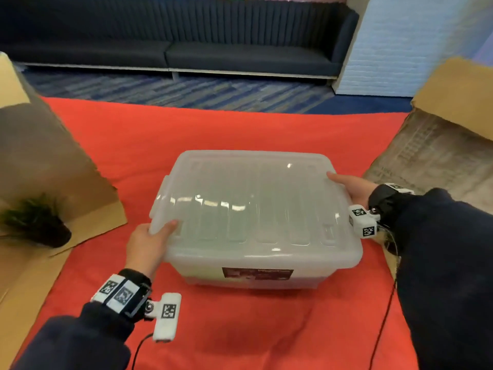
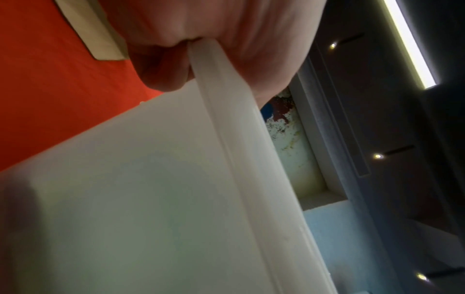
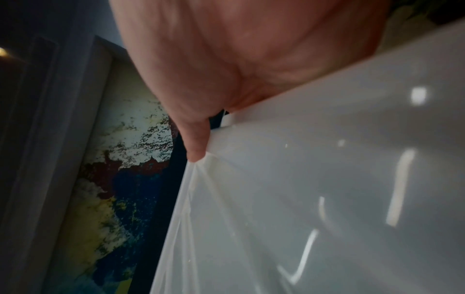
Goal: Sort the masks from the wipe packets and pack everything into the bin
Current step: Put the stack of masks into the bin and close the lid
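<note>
I hold the translucent lid (image 1: 250, 198) over the bin (image 1: 256, 268) on the red cloth (image 1: 133, 134): my left hand (image 1: 145, 243) pinches its near-left corner, my right hand (image 1: 352, 186) grips its right edge. The bin's contents look too cloudy to make out.

My head camera looks forward and down over the lidded bin (image 1: 256, 222), while both wrist cameras sit right up against its lid (image 2: 251, 179), angled upward past my palms toward the ceiling.

1 bin (image 1: 256, 268) w/ 1 lid (image 1: 250, 198), 2 cardboard boxes (image 1: 40, 161), 1 plant (image 1: 37, 222).
</note>
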### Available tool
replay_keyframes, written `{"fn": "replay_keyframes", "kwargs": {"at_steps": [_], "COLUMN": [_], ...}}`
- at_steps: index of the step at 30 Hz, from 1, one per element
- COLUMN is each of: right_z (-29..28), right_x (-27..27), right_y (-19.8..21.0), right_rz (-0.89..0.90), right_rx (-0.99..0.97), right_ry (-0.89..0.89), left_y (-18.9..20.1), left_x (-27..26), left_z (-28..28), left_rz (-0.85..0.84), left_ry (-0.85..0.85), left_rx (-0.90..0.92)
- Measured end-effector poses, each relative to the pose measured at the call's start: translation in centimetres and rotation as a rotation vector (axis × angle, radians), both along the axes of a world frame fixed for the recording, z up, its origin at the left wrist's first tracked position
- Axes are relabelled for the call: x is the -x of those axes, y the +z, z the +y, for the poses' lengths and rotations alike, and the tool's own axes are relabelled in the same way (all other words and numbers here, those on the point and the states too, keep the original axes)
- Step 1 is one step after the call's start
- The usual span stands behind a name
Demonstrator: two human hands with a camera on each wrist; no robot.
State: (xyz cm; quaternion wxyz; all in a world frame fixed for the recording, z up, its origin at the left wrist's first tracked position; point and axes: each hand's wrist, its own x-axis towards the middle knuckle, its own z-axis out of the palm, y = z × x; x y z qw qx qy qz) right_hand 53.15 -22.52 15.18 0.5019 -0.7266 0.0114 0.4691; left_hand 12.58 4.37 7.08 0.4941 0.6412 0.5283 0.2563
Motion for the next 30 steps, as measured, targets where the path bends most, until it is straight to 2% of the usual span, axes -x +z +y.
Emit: {"fn": "replay_keyframes", "kwargs": {"at_steps": [4, 10, 12, 14, 16, 18, 21, 23, 24, 27, 30], "right_z": [-0.3, -4.1, -5.9, -7.6, -8.4, -8.0, -6.7, -5.9, -5.5, -4.7, -4.3], "right_x": [0.9, 1.1, 1.7, 2.7, 3.3, 4.5, 5.5, 5.2, 5.2, 5.8, 6.2], "right_y": [-2.5, -2.8, -3.9, -6.4, -9.3, -9.2, -5.7, -3.9, -3.4, -3.4, -4.8], "right_rz": [-0.006, -0.182, -0.138, -0.042, 0.068, 0.054, -0.248, -0.514, -0.574, -0.609, -0.816], "right_rx": [0.025, -0.075, -0.017, 0.041, 0.011, 0.001, -0.035, 0.023, 0.051, 0.127, 0.271], "right_ry": [0.056, -0.014, 0.033, 0.086, 0.058, -0.008, -0.038, 0.057, 0.121, 0.22, 0.243], "left_y": [-0.6, 1.8, 1.6, 1.2, 0.4, 0.1, 0.3, 0.6, 0.3, -0.1, 0.0], "left_x": [1.4, 2.0, 2.4, 2.5, 2.4, 2.4, 2.3, 2.2, 2.3, 2.3, 2.2], "left_z": [-1.2, 0.1, -0.1, -0.6, -0.4, -0.1, 0.0, -0.1, 0.1, 0.2, -0.2], "left_rz": [0.105, 0.19, 0.153, 0.05, -0.068, -0.123, -0.154, -0.149, -0.152, -0.181, -0.199], "left_ry": [-0.001, -0.204, -0.214, -0.198, -0.149, -0.137, -0.156, -0.173, -0.169, -0.144, -0.113], "left_rx": [-0.03, 0.15, 0.167, 0.271, 0.395, 0.44, 0.448, 0.443, 0.437, 0.448, 0.439]}}
